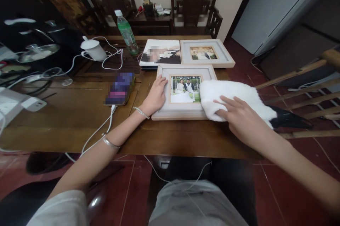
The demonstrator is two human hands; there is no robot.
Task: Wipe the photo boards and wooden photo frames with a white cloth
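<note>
A light wooden picture frame (pixel 160 107) with a photo of two seated people lies flat on the table before me. My left hand (pixel 155 95) grips its left edge, fingertips on the pale border. My right hand (pixel 237 114) is closed on a fluffy white towel (pixel 233 89) and presses it over the right side of the frame. The towel hides that side and hangs past the frame to the right. Behind the frame lie a second framed photo (pixel 204 54) and a flat photo panel (pixel 162 54), side by side.
A phone (pixel 120 89) with a white cable lies left of my left hand. Farther back stand a green-labelled bottle (pixel 126 33) and a lidded white cup (pixel 93 49). Cables and a power strip (pixel 18 100) cover the wooden table's (pixel 170 137) left. A dark object (pixel 289 118) shows beside the towel.
</note>
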